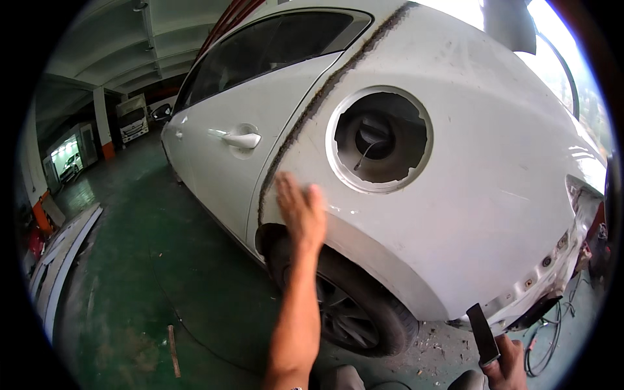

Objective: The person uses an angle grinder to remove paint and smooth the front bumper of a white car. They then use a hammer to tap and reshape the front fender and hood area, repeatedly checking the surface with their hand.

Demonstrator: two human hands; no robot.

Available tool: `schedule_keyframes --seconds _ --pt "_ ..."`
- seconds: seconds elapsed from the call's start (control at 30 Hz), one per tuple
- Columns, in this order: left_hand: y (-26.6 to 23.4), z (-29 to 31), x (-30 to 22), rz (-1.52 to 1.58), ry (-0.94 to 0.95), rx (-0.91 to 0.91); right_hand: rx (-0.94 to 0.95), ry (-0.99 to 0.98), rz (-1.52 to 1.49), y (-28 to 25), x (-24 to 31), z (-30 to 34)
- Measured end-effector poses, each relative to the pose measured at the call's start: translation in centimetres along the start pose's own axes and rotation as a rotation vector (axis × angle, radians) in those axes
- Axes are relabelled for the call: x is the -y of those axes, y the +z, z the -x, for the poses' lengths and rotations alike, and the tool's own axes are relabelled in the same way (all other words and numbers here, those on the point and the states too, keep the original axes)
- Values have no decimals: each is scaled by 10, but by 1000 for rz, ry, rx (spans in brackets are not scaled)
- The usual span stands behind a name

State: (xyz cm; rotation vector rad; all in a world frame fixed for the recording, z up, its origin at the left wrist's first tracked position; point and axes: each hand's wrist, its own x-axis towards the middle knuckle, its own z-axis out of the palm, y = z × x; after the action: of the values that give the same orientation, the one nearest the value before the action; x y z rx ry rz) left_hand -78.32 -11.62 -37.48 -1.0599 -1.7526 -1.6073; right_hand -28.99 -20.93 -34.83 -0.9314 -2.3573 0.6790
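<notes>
My left hand is raised to the white rear side panel of a car, fingers stretched out and together. It lies beside a rough brown seam running down the panel behind the rear door, just above the wheel arch. Whether the palm touches the metal I cannot tell. Low at the right, my right hand is closed round a tool with a flat, dark metal head; most of its grip is hidden. Between the hands is the round fuel filler opening, its flap absent and a dark cap inside.
Below the arch sits the rear wheel. The car's rear end is stripped, with bare metal edges. A black cable coils at the right. A wood strip lies on the green floor; long panels lie far left. A truck stands behind.
</notes>
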Motion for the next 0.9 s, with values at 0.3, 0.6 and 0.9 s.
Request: schedule_keyframes --seconds 0.3,0.6,0.9 --pt "12 177 -120 68 520 227 60 -74 -74 15 -15 -10" --pt "-2 109 -132 6 442 277 -128 21 54 10 -51 55" --pt "30 47 -201 46 657 242 -190 222 102 -4 -58 110"
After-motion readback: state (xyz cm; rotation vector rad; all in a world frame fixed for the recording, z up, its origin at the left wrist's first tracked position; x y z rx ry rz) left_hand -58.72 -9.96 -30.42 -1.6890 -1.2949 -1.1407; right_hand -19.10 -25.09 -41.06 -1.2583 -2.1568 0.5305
